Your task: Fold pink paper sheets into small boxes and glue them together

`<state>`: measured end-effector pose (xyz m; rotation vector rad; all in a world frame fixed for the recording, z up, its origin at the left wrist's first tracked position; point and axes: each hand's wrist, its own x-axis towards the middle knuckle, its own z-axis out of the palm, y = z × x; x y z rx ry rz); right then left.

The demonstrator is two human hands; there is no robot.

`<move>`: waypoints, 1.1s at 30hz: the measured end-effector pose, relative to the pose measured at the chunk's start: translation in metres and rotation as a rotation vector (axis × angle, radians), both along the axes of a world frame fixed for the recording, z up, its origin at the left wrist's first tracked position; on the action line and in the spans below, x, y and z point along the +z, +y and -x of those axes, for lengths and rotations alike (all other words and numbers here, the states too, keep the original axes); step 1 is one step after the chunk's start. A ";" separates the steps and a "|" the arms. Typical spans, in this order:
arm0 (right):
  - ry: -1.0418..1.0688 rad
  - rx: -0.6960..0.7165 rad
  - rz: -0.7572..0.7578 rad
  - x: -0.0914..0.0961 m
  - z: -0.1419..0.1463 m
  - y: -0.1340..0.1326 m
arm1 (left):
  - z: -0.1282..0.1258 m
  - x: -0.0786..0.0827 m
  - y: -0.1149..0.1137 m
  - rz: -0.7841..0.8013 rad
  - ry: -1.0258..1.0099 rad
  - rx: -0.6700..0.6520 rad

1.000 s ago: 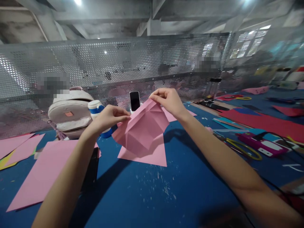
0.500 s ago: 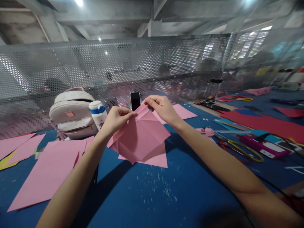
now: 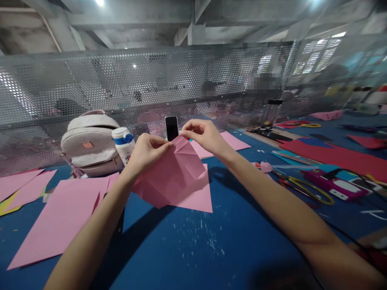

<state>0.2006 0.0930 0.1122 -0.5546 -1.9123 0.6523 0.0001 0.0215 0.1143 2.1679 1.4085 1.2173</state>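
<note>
A creased sheet of pink paper (image 3: pixel 172 173) is held up above the blue table, its lower edge hanging down with fold lines across it. My left hand (image 3: pixel 151 150) pinches its upper left edge between thumb and fingers. At the top corner, the thumb and index finger of my right hand (image 3: pixel 202 135) are closed at the paper's edge; the exact contact is small. Another flat pink sheet (image 3: pixel 204 199) lies on the table beneath, partly covered by the held one. Just beyond the hands a phone (image 3: pixel 172 128) stands upright.
A white backpack (image 3: pixel 90 141) and a white bottle with a blue lid (image 3: pixel 122 141) stand at the left. Pink sheets (image 3: pixel 63 213) lie near my left arm. Scissors (image 3: pixel 311 189), a purple device (image 3: pixel 335 183) and red paper (image 3: pixel 329 155) are at the right. A perforated metal screen (image 3: pixel 169 80) closes the back.
The held paper has turned, its right corner swinging inward to the left and more of the sheet beneath showing. Both hands stay at the top edge, with the right fingers slightly shifted.
</note>
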 end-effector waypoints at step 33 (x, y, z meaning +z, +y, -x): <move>0.197 -0.147 0.027 0.016 -0.059 0.038 | 0.043 0.008 0.011 0.084 -0.219 0.083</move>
